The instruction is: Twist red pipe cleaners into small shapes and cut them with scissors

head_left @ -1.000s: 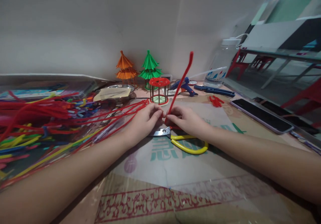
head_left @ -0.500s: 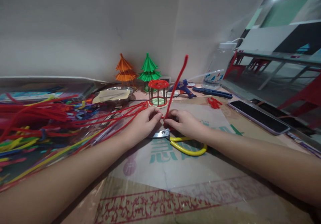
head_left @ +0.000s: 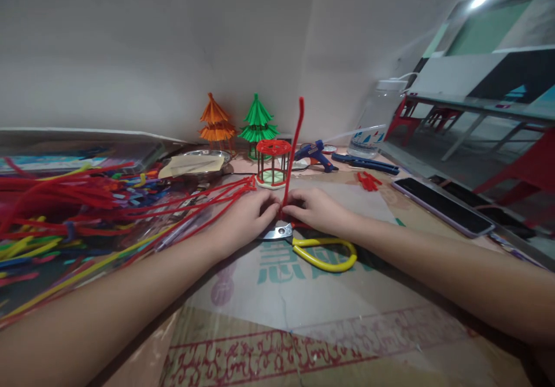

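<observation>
A red pipe cleaner (head_left: 294,144) stands nearly upright, its lower end pinched between the thumb and fingers of my right hand (head_left: 318,211). My left hand (head_left: 251,214) is closed at the same spot, fingertips almost meeting the right ones, with a bit of red at its tips; the exact grip there is hidden. Just below both hands lie scissors (head_left: 323,254) with yellow handles, blades partly under my left hand. Behind the hands stands a small round pavilion frame (head_left: 274,147) with a red ring on top, dark posts and a pale green base.
Orange (head_left: 214,118) and green (head_left: 258,118) tiered pagodas stand at the back. A blue glue gun (head_left: 318,156), a water bottle (head_left: 376,115), red snippets (head_left: 368,181) and a phone (head_left: 442,207) are on the right. Many coloured pipe cleaners (head_left: 56,202) fill the left side, near a metal dish (head_left: 217,159).
The red pipe cleaner has swung from a rightward lean to nearly upright. My hands have drawn slightly closer together, and the view has shifted a little.
</observation>
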Available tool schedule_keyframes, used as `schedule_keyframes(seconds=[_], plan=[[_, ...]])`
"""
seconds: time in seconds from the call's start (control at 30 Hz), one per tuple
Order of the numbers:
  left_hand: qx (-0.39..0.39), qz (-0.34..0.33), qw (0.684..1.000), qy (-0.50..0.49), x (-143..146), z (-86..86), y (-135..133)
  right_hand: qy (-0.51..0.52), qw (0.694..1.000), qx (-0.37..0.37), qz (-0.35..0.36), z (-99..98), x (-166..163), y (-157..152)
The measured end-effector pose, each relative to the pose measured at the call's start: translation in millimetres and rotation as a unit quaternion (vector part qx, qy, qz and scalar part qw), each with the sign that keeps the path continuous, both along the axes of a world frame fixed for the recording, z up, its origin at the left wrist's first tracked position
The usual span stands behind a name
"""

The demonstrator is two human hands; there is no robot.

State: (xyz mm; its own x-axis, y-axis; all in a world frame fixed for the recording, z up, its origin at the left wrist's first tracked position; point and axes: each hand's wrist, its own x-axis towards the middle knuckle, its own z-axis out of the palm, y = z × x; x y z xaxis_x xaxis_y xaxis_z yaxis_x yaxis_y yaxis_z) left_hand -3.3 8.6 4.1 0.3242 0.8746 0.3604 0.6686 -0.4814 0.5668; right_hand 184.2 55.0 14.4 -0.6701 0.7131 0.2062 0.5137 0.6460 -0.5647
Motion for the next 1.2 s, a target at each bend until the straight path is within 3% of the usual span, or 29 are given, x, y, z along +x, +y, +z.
schedule_keyframes(seconds=[0.3,0.5,0.63,0.8,1.03,1.2], plan=[[-0.004,-0.007,1.0,-0.014,-1,-2.7,1,0.024,0.999,-0.03,0.021,-2.8,-1,2],[-0.029,-0.021,0.994,-0.102,1,-1.8,-1,0.079,0.995,-0.055,0.016,-1.4,-1,-1],[-0.047,-0.025,0.99,-0.134,0,-1.9,-1,0.15,0.98,-0.133,0.005,-3.0,1,-5],[-0.052,-0.047,0.996,-0.05,-3,-1.4,3,0.198,0.954,-0.224,-0.021,0.4,1,-7],[-0.092,-0.058,0.992,-0.064,1,7.8,-1,0.193,0.951,-0.239,-0.031,1.1,1,-7],[-0.119,-0.045,0.988,-0.086,1,4.9,-1,0.181,0.963,-0.197,-0.002,-1.8,1,-4]])
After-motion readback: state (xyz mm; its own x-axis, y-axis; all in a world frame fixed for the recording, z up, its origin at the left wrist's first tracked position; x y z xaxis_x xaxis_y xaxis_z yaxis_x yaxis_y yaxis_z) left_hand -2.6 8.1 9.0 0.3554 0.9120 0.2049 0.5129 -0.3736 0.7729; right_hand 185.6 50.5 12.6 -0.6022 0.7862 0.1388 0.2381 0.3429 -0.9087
